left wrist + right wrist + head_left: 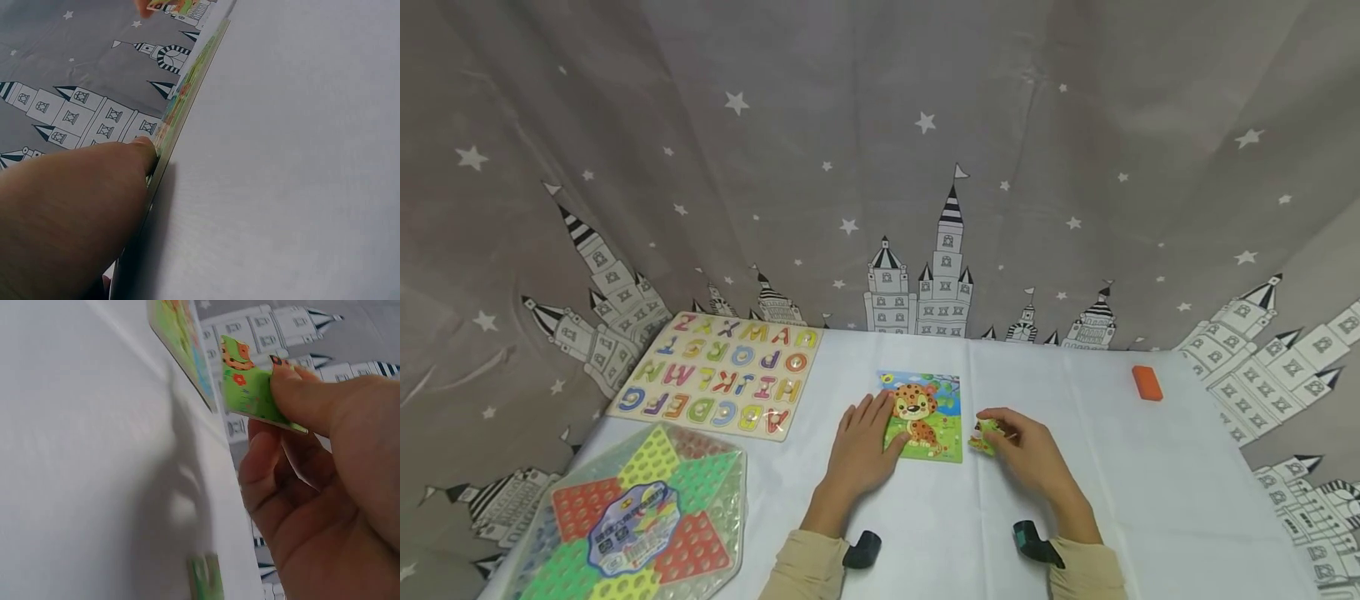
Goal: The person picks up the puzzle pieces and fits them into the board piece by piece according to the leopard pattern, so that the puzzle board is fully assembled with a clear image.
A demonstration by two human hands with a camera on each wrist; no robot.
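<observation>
A small jigsaw puzzle board (937, 417) with a spotted leopard cub on green grass and blue sky lies flat at the middle of the table. My left hand (867, 444) rests along its left side, fingers extended and thumb over the lower edge; in the left wrist view the thumb (81, 187) presses at the board's rim. To the right of the board, my right hand (1028, 450) pinches a green jigsaw piece (247, 394) between thumb and fingers. A red flower and part of a spotted animal show on it. Another green piece (207, 578) lies on the table below that hand.
On the left lie a wooden alphabet board (700, 375) with coloured letters and, nearer, a wrapped star-patterned game board (700, 492). An orange block (1147, 383) sits at the back right. Behind the table hangs a grey curtain (880, 150) printed with castles.
</observation>
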